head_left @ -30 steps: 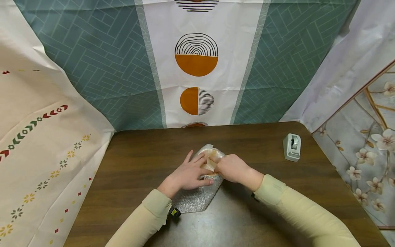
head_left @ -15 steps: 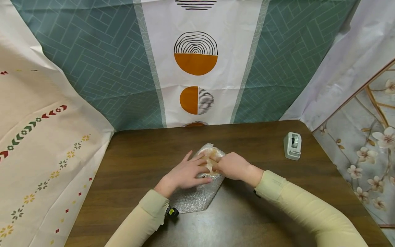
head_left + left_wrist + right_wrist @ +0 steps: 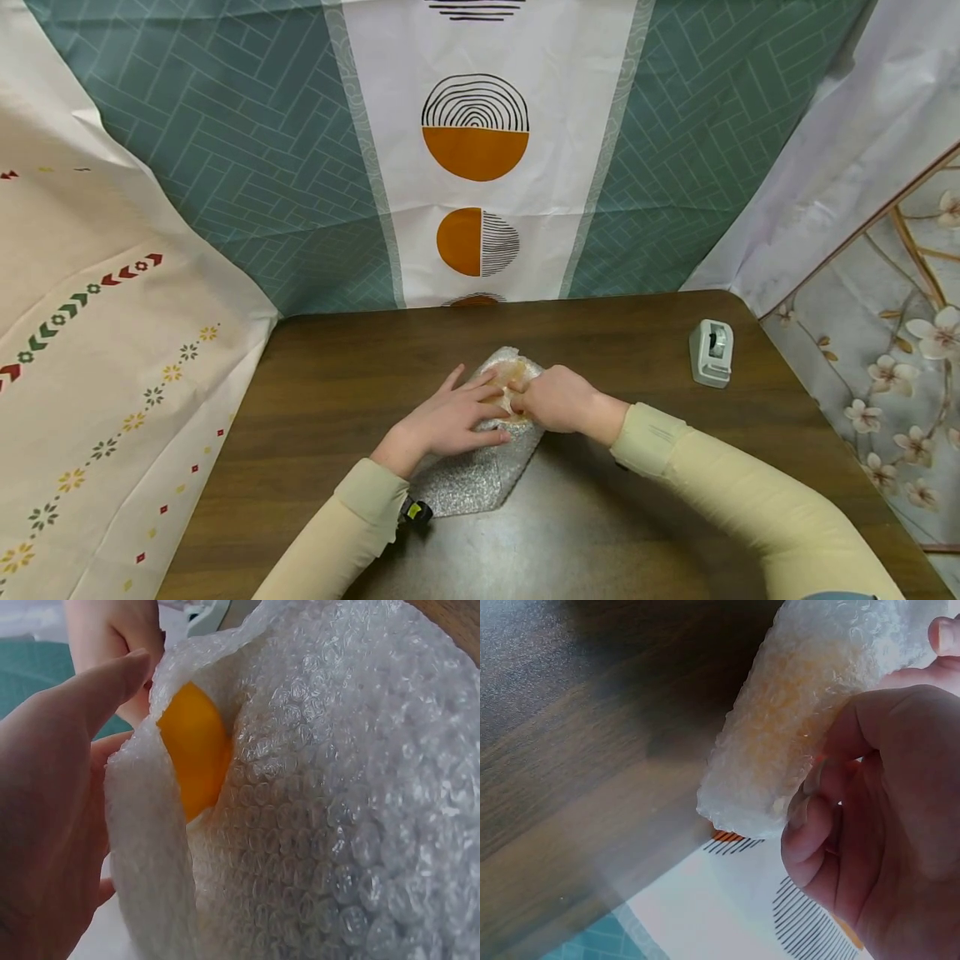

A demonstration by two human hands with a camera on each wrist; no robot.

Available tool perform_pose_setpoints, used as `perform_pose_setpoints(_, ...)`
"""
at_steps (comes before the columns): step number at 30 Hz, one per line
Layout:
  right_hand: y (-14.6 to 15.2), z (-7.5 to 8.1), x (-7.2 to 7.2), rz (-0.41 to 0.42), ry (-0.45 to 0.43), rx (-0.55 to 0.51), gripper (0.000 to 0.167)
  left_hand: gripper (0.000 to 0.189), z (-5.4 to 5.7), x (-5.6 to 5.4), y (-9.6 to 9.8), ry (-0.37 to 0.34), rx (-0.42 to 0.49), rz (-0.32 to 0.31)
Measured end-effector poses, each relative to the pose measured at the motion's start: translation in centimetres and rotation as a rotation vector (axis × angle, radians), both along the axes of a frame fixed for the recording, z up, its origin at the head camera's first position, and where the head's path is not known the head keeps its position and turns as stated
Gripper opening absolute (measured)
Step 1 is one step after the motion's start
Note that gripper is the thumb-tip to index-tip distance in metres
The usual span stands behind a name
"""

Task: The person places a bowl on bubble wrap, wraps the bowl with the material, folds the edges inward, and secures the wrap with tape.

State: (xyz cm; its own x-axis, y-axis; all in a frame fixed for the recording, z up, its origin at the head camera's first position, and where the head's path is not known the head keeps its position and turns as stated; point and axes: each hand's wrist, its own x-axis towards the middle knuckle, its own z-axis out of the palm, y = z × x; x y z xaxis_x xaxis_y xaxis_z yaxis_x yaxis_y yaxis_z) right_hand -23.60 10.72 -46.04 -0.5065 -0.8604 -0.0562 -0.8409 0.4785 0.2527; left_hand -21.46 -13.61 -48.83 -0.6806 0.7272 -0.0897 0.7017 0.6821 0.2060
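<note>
A sheet of bubble wrap (image 3: 468,483) lies on the table, its far end rolled over a yellow-orange thing (image 3: 196,754). That thing shows through the open end of the roll in the left wrist view; the rest of it is covered, and its kind cannot be made out. My left hand (image 3: 450,419) rests on the roll, fingers spread and nearly straight. From the right, my right hand (image 3: 562,400) holds the wrap's edge with curled fingers. In the right wrist view its fingertips (image 3: 799,814) are right at the bubble wrap (image 3: 772,742).
A pale tape dispenser (image 3: 711,354) stands at the back right of the brown wooden table (image 3: 360,358). A patterned cloth (image 3: 480,158) hangs behind the table, with more cloth at both sides. A dark wrist strap device (image 3: 416,510) shows beneath the left sleeve.
The right hand has shifted very slightly left and its fingers have moved a little on the wrap. The left hand stays almost still on the roll.
</note>
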Motion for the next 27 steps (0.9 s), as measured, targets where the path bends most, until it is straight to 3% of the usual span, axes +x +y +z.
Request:
perform_pose_setpoints(8, -0.5, 0.2, 0.0, -0.017, 0.004, 0.000, 0.009, 0.061, 0.1, 0.4, -0.5, -0.005, 0.019, 0.002)
perform_pose_setpoints(17, -1.1, 0.4, 0.1, -0.064, -0.055, 0.023, 0.013, 0.057, -0.3, 1.2, -2.1, -0.060, 0.149, 0.027)
perform_pose_setpoints(24, -1.7, 0.5, 0.2, -0.093, -0.054, 0.043, 0.014, 0.051, -0.4, 2.6, -4.1, -0.126, 0.288, 0.094)
perform_pose_setpoints(27, -2.0, 0.2, 0.3, -0.087, -0.032, 0.031, 0.021, 0.050, -1.0, 3.3, -5.0, -0.140, 0.377, 0.185)
